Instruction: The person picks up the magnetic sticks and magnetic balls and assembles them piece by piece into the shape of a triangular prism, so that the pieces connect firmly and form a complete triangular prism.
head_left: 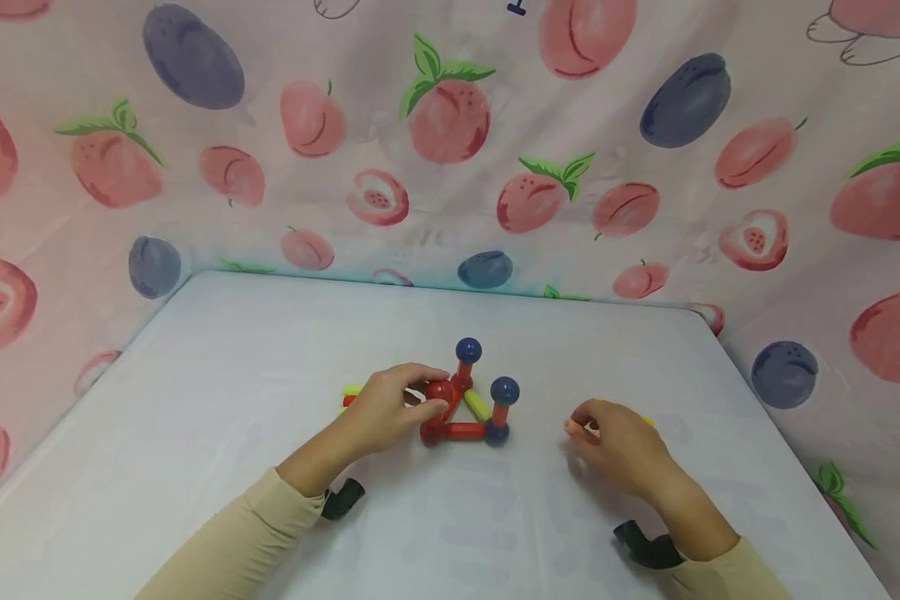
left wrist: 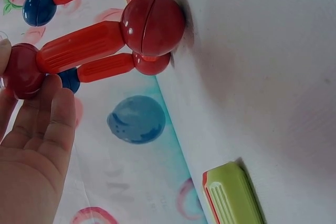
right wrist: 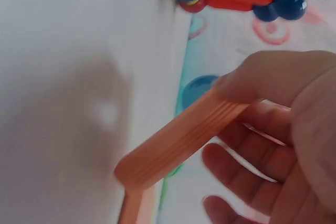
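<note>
A magnetic stick-and-ball frame [head_left: 465, 431] stands mid-table: a triangle of rods at the base, with uprights at its corners. Two uprights carry blue balls [head_left: 505, 391]. My left hand [head_left: 382, 408] grips the red ball [left wrist: 24, 71] on top of the third upright, a red rod [left wrist: 81, 46] rising from a larger red ball [left wrist: 153, 23]. To the right of the frame, my right hand [head_left: 622, 446] pinches one end of an orange rod [right wrist: 181, 137] between thumb and fingers. A second orange piece [right wrist: 130, 208] meets that rod's far end in the right wrist view.
Yellow-green and red rods [head_left: 351, 392] lie behind my left hand, one yellow-green rod [left wrist: 231, 192] showing in the left wrist view. Yellow pieces [head_left: 648, 421] peek out behind my right hand. A fruit-print cloth [head_left: 450, 208] hangs beyond the white table [head_left: 270, 333].
</note>
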Tool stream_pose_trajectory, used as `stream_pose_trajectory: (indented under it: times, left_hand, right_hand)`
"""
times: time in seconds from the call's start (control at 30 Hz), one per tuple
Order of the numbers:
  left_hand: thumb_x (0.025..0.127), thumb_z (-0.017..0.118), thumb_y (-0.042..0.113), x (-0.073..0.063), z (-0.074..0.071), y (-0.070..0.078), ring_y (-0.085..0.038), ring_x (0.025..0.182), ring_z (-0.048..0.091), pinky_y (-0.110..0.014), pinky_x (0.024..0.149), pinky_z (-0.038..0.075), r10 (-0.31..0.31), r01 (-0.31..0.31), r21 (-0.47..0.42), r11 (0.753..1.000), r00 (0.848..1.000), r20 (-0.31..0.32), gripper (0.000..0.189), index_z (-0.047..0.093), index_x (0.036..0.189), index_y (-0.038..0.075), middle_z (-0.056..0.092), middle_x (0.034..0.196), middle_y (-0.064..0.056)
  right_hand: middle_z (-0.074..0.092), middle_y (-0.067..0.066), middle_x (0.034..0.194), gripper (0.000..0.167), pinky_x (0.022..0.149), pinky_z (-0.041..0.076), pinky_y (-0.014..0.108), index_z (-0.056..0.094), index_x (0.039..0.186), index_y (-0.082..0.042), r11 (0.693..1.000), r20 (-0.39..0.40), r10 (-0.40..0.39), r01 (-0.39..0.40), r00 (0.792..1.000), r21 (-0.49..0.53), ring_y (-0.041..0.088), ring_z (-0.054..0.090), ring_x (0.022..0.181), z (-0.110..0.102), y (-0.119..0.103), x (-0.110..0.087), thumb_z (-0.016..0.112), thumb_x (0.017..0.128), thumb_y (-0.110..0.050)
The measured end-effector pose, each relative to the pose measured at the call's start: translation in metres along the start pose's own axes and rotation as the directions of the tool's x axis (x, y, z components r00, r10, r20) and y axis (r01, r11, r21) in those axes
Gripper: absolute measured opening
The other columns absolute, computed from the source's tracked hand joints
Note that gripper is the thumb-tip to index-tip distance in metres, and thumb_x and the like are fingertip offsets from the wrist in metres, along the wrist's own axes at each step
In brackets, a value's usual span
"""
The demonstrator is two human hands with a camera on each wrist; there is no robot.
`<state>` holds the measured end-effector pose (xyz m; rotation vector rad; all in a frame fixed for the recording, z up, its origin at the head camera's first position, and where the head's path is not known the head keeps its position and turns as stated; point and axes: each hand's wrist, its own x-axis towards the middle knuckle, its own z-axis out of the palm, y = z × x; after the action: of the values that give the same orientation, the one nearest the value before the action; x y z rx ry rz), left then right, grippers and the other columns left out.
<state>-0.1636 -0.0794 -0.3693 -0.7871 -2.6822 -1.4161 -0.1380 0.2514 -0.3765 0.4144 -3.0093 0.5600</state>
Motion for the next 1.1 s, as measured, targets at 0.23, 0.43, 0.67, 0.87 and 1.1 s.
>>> stream_pose_trajectory:
  times: [0.23, 0.43, 0.67, 0.87, 1.1]
  left_hand:
    - [0.091, 0.075, 0.013, -0.001, 0.000, 0.001, -0.020, 0.099, 0.063, -0.027, 0.081, 0.056, -0.015, 0.015, -0.003, 1.000, 1.000, -0.002, 0.038, 0.065, 0.127, 0.003, 0.068, 0.112, -0.006]
    - [0.091, 0.075, 0.012, -0.001, 0.000, 0.001, -0.020, 0.098, 0.064, -0.027, 0.081, 0.056, -0.006, 0.006, -0.007, 1.000, 1.000, -0.005, 0.037, 0.066, 0.126, 0.003, 0.068, 0.112, -0.006]
    - [0.091, 0.075, 0.012, -0.001, 0.001, 0.001, -0.020, 0.098, 0.064, -0.027, 0.080, 0.056, -0.002, 0.002, -0.003, 1.000, 1.000, -0.014, 0.037, 0.066, 0.125, 0.003, 0.068, 0.111, -0.005]
    - [0.090, 0.076, 0.011, -0.001, 0.002, 0.001, -0.020, 0.096, 0.064, -0.027, 0.080, 0.057, 0.007, -0.007, 0.001, 1.000, 1.000, -0.020, 0.036, 0.067, 0.124, 0.003, 0.069, 0.110, -0.006]
    - [0.090, 0.075, 0.012, -0.002, 0.000, 0.002, -0.020, 0.097, 0.065, -0.027, 0.080, 0.057, 0.008, -0.008, 0.002, 1.000, 1.000, -0.021, 0.036, 0.067, 0.125, 0.003, 0.069, 0.111, -0.006]
  right_hand:
    - [0.066, 0.003, 0.091, 0.018, 0.075, 0.056, 0.042, 0.068, 0.098, -0.006, 0.984, -0.268, -0.153, 0.172, 0.951, 0.049, 0.022, 0.062, 0.087, -0.003, -0.026, 0.003, 0.078, 0.087, -0.017]
    - [0.065, -0.001, 0.091, 0.020, 0.074, 0.055, 0.041, 0.067, 0.098, -0.008, 0.954, -0.390, -0.232, 0.287, 0.891, 0.089, 0.018, 0.062, 0.089, -0.012, -0.052, 0.007, 0.081, 0.083, -0.008]
    - [0.067, 0.002, 0.095, 0.027, 0.079, 0.058, 0.041, 0.066, 0.102, -0.006, 0.869, -0.476, -0.405, 0.490, 0.781, 0.066, 0.019, 0.063, 0.093, -0.021, -0.079, 0.022, 0.081, 0.079, -0.004]
    - [0.067, 0.004, 0.097, 0.029, 0.081, 0.058, 0.041, 0.065, 0.104, -0.004, 0.814, -0.474, -0.481, 0.577, 0.738, 0.073, 0.020, 0.064, 0.094, -0.021, -0.094, 0.030, 0.081, 0.080, -0.007]
    - [0.067, 0.004, 0.098, 0.028, 0.079, 0.059, 0.037, 0.064, 0.105, -0.004, 0.804, -0.438, -0.492, 0.586, 0.752, 0.102, 0.019, 0.064, 0.091, -0.018, -0.104, 0.036, 0.080, 0.082, -0.006]
